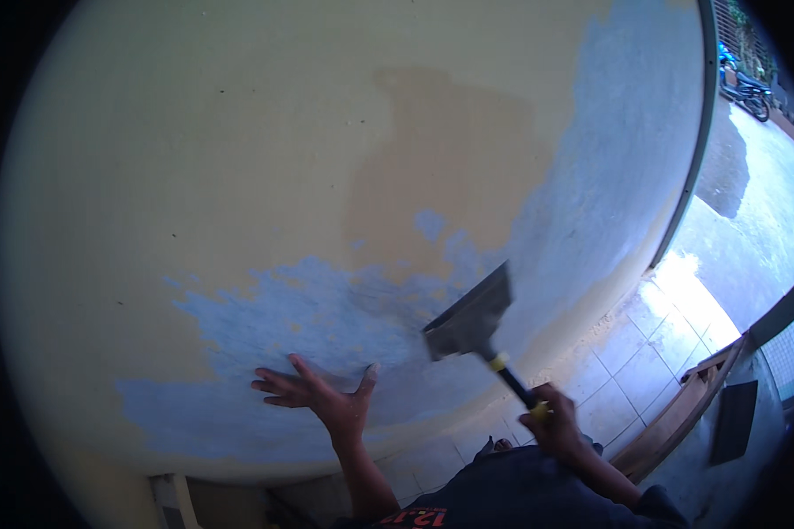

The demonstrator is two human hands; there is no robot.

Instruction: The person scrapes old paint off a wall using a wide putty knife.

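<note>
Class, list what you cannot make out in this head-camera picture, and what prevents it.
In the head view:
Part of the scraper handle: covered by the right hand.
Palm of the left hand: hidden by the hand's own back.
Motorcycle details: too small, far off.
Lower end of the pale post: cut off by the bottom edge.
</note>
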